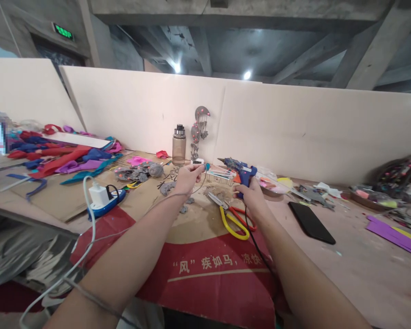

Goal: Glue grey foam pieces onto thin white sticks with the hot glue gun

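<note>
My left hand (189,178) pinches a small teal piece (207,167), too small to make out exactly; a thin grey yarn (201,186) trails from it down along my forearm. In my right hand (251,193) is a blue hot glue gun (247,174), its smeared nozzle pointing left toward that piece, with a gap between. The gun's black cord (256,242) hangs past my wrist. Below and between both hands lie scissors (233,223) with one yellow and one red handle, blades apart. Small grey felt pieces (167,187) are on the cardboard near my left wrist.
A cardboard sheet (205,292) with red print covers the table. To the left are a power strip (114,201), coloured felt strips (78,157) and a ball of grey yarn (155,170). A bottle (179,145) stands behind. On the right lies a black phone (311,221).
</note>
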Demonstrator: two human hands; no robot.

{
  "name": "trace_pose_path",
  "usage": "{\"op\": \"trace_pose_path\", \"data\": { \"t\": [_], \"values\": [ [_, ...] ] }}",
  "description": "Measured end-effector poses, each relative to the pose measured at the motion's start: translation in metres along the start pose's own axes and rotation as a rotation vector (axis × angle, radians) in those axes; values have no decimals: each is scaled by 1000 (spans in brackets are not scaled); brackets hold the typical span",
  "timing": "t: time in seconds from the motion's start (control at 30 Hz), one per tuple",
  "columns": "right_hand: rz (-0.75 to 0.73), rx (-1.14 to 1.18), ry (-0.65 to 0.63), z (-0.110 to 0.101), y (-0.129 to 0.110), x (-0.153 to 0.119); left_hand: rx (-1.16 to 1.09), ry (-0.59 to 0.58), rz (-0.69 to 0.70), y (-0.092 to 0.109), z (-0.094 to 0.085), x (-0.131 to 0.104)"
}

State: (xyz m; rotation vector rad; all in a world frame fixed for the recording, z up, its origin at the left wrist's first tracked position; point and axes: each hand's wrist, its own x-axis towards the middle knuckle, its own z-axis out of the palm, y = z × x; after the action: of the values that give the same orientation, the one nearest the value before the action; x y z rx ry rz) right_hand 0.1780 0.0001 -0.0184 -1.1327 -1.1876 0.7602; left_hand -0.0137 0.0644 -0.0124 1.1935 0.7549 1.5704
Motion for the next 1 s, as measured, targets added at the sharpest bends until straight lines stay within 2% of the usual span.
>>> {"op": "trace_pose_path", "data": {
  "t": [0.17,0.43,0.57,0.77,1.0],
  "values": [
    [-145,-45,-122,11,-19,-21,25,8,33,2,0,-1],
    [-341,-210,-60,12,-21,-25,50,25,84,5,3,-4],
    [-385,-294,-27,13,-17,-25,19,33,78,5,4,-4],
    [-441,-349,-41,12,-18,-27,31,5,101,6,4,-5],
    [-431,-354,-48,14,-11,-25,100,-24,139,8,5,-8]
  ]
}}
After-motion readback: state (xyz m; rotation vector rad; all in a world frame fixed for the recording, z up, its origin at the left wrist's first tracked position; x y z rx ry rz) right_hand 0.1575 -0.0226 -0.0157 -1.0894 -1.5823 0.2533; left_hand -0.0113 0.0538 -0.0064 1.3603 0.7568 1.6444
